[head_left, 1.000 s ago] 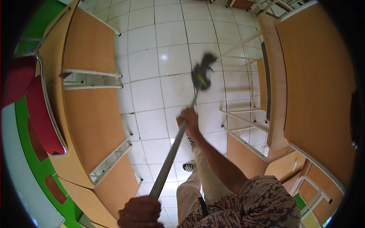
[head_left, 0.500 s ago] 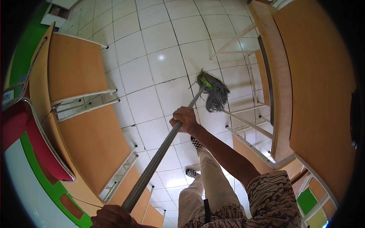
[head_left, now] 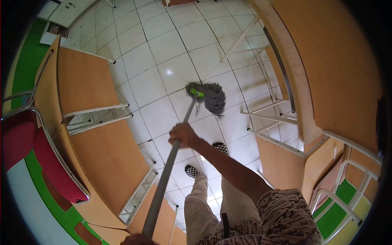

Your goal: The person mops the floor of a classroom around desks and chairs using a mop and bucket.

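A mop with a grey metal handle [head_left: 163, 183] runs up from the bottom edge to the middle of the view. Wrapped round the handle's upper part is my right hand [head_left: 182, 135]. My left hand [head_left: 138, 239] grips its lower end and is partly cut off by the bottom edge. The grey string mop head [head_left: 213, 98], with a green clamp [head_left: 197, 94], lies on the white tiled floor [head_left: 171, 53], its strands spread to the right.
Wooden desks [head_left: 102, 143] with white metal legs line the left, beside a red chair [head_left: 57, 163]. More desks [head_left: 335, 73] stand on the right, with white chair frames [head_left: 339, 200] at the lower right. Checkered shoes [head_left: 192, 171] are on the floor below my right hand.
The mop head has moved left across the tiles, and its strands now trail to the right. My right hand has shifted left and slightly down; my left hand has moved right and lower.
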